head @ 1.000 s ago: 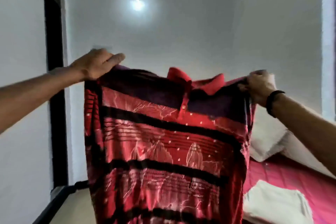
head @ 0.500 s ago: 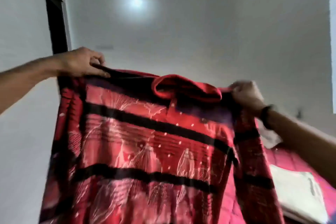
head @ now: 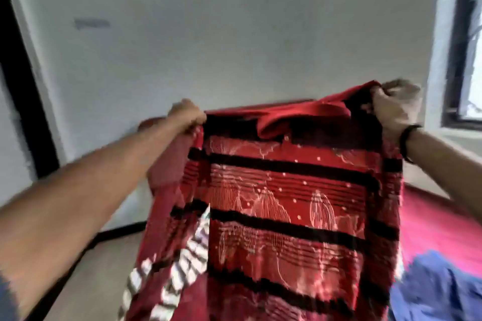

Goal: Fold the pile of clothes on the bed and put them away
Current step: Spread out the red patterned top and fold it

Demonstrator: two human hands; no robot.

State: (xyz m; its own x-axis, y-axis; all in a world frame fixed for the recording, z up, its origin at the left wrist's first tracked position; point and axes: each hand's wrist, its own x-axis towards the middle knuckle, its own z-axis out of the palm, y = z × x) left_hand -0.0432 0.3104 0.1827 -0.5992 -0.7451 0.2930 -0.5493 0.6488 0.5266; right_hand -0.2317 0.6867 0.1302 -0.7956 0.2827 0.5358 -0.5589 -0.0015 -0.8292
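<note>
The left hand (head: 186,118) and right hand (head: 396,109), set apart, each grip a shoulder of the red striped shirt (head: 281,203), which hangs spread in the air above the pink bed (head: 438,229).

1. The bed (head: 430,229), under a pink-red cover, shows at the right edge, partly hidden.
2. A blue garment (head: 438,286) lies crumpled on it at lower right.
3. The tan floor (head: 104,268) shows at lower left.
</note>
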